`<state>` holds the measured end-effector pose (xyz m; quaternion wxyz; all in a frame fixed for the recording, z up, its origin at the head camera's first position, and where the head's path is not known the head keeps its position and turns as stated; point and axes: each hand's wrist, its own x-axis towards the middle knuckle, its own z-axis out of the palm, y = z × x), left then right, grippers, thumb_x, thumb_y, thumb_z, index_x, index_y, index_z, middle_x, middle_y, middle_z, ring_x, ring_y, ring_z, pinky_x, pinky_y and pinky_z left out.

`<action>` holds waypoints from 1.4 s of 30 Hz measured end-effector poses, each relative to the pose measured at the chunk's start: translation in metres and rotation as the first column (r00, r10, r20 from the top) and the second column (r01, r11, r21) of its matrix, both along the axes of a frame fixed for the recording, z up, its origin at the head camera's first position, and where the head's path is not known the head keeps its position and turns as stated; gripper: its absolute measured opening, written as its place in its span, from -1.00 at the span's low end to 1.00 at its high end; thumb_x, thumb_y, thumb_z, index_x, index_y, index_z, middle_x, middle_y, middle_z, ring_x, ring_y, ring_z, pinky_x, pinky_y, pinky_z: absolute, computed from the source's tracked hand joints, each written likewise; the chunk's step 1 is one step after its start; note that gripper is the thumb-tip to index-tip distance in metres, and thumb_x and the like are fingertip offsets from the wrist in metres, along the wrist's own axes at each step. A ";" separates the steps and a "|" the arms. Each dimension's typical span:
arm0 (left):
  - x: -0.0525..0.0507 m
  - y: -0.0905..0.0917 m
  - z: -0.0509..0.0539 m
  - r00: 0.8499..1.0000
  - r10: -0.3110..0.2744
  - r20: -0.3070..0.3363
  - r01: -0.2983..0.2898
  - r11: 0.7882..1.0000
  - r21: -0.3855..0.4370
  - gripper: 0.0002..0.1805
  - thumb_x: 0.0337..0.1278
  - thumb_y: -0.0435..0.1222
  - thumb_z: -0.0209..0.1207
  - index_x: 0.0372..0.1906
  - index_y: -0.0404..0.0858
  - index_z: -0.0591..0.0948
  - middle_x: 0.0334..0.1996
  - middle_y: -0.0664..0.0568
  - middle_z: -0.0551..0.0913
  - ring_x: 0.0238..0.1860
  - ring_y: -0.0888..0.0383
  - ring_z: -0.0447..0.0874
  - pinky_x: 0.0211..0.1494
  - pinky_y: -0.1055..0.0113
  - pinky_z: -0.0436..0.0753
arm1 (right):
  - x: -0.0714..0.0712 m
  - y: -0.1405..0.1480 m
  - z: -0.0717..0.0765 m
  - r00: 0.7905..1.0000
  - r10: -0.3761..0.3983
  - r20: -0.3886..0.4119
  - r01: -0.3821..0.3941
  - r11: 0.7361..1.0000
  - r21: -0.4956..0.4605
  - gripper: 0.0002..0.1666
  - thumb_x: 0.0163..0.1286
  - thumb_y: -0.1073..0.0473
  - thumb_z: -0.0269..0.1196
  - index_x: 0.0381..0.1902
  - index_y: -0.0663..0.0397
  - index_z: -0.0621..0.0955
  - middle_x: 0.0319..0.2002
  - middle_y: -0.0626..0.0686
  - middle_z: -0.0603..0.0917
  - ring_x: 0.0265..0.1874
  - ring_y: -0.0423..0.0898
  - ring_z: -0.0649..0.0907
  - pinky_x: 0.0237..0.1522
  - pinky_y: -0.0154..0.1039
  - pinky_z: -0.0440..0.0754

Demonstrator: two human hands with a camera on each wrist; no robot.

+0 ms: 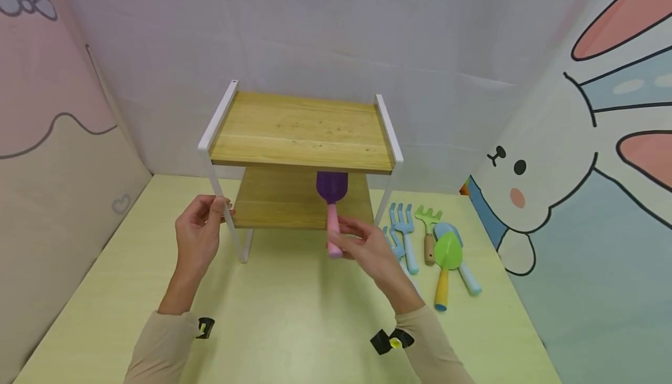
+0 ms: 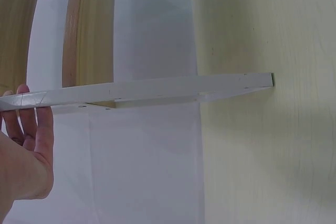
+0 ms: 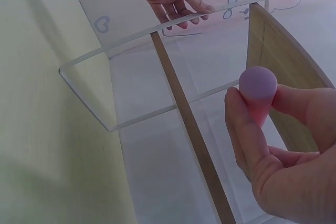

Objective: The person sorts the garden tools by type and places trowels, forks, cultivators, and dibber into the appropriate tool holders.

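Note:
A two-tier shelf (image 1: pixel 301 130) with wooden boards and a white metal frame stands on the table. My left hand (image 1: pixel 199 229) holds its left front leg (image 1: pixel 214 177), with the fingers around the bar, also seen in the left wrist view (image 2: pixel 39 145). My right hand (image 1: pixel 367 250) pinches the pink handle (image 1: pixel 333 220) of a toy shovel with a purple blade (image 1: pixel 332 185). The blade reaches in over the lower board (image 1: pixel 278 197), its far end hidden under the upper board. In the right wrist view the handle's rounded end (image 3: pixel 258 82) shows between thumb and fingers.
Right of the shelf lie several toy garden tools: a blue fork (image 1: pixel 403 226), a green fork (image 1: pixel 429 216) with a brown handle, and a green shovel (image 1: pixel 448 251) lying across a blue one (image 1: pixel 469 276). White cloth (image 1: pixel 336 34) hangs behind; a rabbit-print panel (image 1: pixel 556 168) stands at right.

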<state>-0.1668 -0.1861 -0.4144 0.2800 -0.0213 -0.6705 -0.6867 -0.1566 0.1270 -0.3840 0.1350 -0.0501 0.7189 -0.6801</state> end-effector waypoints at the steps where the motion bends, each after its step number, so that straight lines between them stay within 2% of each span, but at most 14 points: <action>1: 0.000 0.000 0.000 1.000 -0.001 -0.002 0.001 1.000 -0.001 -0.79 0.48 -0.44 0.14 -0.16 -0.61 0.58 -0.36 0.11 0.71 -0.35 0.21 0.77 -0.14 0.50 0.75 | -0.001 -0.002 0.000 1.000 -0.003 -0.005 0.003 1.000 -0.002 -0.33 0.40 0.15 0.41 0.40 0.18 0.50 0.18 0.21 0.63 -0.09 -0.03 0.77 0.05 -0.14 0.75; 12: -0.001 -0.002 -0.002 0.999 -0.016 -0.029 0.017 0.999 0.042 -0.78 0.46 -0.47 0.14 -0.17 -0.67 0.56 -0.36 0.10 0.72 -0.37 0.25 0.77 -0.16 0.50 0.75 | -0.017 -0.020 0.001 0.999 -0.005 -0.039 0.005 1.000 -0.012 -0.36 0.44 0.17 0.38 0.39 0.27 0.49 0.22 0.25 0.64 0.06 0.05 0.72 0.11 -0.12 0.72; 19: -0.002 -0.003 -0.002 0.999 -0.021 -0.040 0.023 0.999 0.049 -0.77 0.48 -0.47 0.13 -0.19 -0.67 0.55 -0.37 0.08 0.72 -0.37 0.24 0.77 -0.17 0.50 0.75 | -0.027 -0.027 -0.003 0.999 -0.027 -0.042 0.026 1.000 -0.006 -0.37 0.42 0.19 0.38 0.35 0.35 0.49 0.15 0.30 0.67 -0.01 0.04 0.75 0.08 -0.09 0.74; 35: -0.002 0.001 -0.002 1.000 0.010 0.000 -0.010 1.000 -0.005 -0.77 0.49 -0.42 0.13 -0.16 -0.62 0.58 -0.36 0.15 0.71 -0.36 0.28 0.77 -0.16 0.51 0.74 | -0.041 -0.039 -0.007 0.999 0.007 -0.036 -0.006 1.000 0.015 -0.43 0.46 0.22 0.35 0.34 0.35 0.51 0.15 0.29 0.67 0.03 0.06 0.73 0.04 -0.13 0.75; 42: -0.002 0.000 -0.003 1.000 0.015 0.011 -0.015 1.000 -0.008 -0.77 0.49 -0.40 0.14 -0.16 -0.60 0.58 -0.36 0.14 0.71 -0.35 0.27 0.77 -0.15 0.51 0.74 | -0.048 -0.049 -0.004 0.998 0.031 -0.062 -0.028 0.998 0.056 -0.42 0.45 0.16 0.36 0.32 0.33 0.54 0.13 0.25 0.68 0.02 0.03 0.74 0.02 -0.17 0.76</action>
